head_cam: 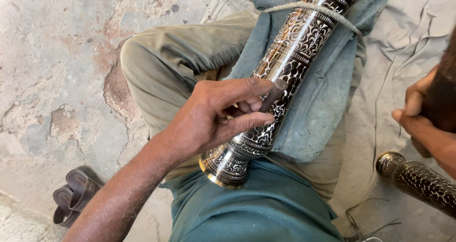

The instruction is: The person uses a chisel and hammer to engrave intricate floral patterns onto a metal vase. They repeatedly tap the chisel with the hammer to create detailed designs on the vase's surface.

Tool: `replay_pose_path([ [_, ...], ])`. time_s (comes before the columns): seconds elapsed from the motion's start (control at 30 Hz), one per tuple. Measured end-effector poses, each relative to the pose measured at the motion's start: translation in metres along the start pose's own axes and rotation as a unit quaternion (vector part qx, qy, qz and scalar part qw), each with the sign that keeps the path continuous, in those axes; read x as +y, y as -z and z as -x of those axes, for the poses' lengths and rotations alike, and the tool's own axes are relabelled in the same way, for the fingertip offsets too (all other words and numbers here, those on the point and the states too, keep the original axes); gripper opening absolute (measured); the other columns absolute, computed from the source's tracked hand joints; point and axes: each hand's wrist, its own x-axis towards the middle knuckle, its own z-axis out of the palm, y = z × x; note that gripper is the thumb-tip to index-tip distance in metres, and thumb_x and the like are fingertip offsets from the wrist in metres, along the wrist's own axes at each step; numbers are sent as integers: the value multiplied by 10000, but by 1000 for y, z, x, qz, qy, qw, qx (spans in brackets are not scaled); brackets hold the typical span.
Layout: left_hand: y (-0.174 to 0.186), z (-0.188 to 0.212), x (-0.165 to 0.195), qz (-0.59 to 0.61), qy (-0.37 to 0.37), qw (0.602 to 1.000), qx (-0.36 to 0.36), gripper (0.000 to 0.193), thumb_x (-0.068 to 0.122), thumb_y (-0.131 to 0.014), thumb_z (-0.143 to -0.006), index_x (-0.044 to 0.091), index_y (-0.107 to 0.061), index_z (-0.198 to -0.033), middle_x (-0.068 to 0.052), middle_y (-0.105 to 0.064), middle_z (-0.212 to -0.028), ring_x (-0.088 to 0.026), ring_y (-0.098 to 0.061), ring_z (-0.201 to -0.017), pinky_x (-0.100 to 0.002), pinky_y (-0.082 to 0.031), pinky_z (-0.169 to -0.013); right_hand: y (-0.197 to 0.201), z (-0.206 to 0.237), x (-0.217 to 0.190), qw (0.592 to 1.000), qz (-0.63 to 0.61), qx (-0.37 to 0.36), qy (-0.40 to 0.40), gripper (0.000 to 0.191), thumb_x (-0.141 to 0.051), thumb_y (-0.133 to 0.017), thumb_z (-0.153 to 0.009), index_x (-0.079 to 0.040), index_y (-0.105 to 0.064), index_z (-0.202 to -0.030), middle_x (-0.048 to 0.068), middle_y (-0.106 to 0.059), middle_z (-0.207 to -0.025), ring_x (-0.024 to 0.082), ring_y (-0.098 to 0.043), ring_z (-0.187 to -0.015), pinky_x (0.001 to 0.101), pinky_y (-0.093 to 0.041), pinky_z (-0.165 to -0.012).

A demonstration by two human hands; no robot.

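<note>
A tall engraved metal vase [294, 52], black with shiny floral patterns, lies slanted across my lap on a blue-grey cloth [323, 104]. A rope [304, 6] crosses its upper part. My left hand [213, 118] rests on the vase's lower half and pinches a short dark chisel [274, 93], whose tip touches the engraved surface. My right hand [418, 118] is at the right edge, raised off the vase and closed around a dark blurred object [444, 94]. I cannot tell what that object is.
A second engraved vase [418, 180] lies on a pale cloth at the lower right. A pair of dark sandals [73, 194] sits on the cracked concrete floor [57, 56] at the lower left. My bent knee [152, 56] is to the left.
</note>
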Motion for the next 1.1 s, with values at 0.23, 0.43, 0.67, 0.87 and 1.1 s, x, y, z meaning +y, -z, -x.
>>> replay_pose_path([
  [0.23,0,0,-6,-16,-14,1000,-8,424,188,-803,-966,61,-644,-1338,-24,-680,-896,-101,-678,-780,-260,-587,-686,-4,-10,7,995,96,5,14,159,-39,-659,-1051,22,-513,-1062,74,-528,-822,158,-545,-679,282,-489,-652],
  [0.43,1,-2,-10,-1,-23,1000,-19,423,199,-790,-988,76,-639,-1363,-11,-683,-908,-91,-691,-807,-248,-606,-712,-6,0,3,993,116,9,8,159,-46,-659,-1059,16,-513,-1045,78,-528,-801,160,-546,-653,289,-488,-629],
  [0.67,1,-1,-13,10,-20,999,-23,397,200,-799,-986,87,-649,-1336,1,-677,-911,-85,-697,-804,-233,-609,-699,-10,16,8,992,123,10,-10,165,-54,-659,-1068,9,-512,-1026,82,-527,-778,161,-547,-622,297,-486,-602],
  [0.87,3,-2,-13,19,-24,999,-33,397,193,-799,-994,98,-654,-1351,1,-672,-928,-89,-701,-837,-237,-624,-740,-10,9,8,992,126,11,-4,174,-61,-659,-1077,3,-512,-1009,86,-526,-757,163,-548,-596,304,-484,-579],
  [1.1,5,-3,-13,7,-28,999,-37,410,180,-816,-993,93,-647,-1356,-1,-662,-929,-75,-699,-806,-233,-624,-761,-12,8,8,991,133,11,-9,188,-69,-659,-1086,-4,-512,-990,90,-526,-734,165,-549,-566,313,-482,-552],
])
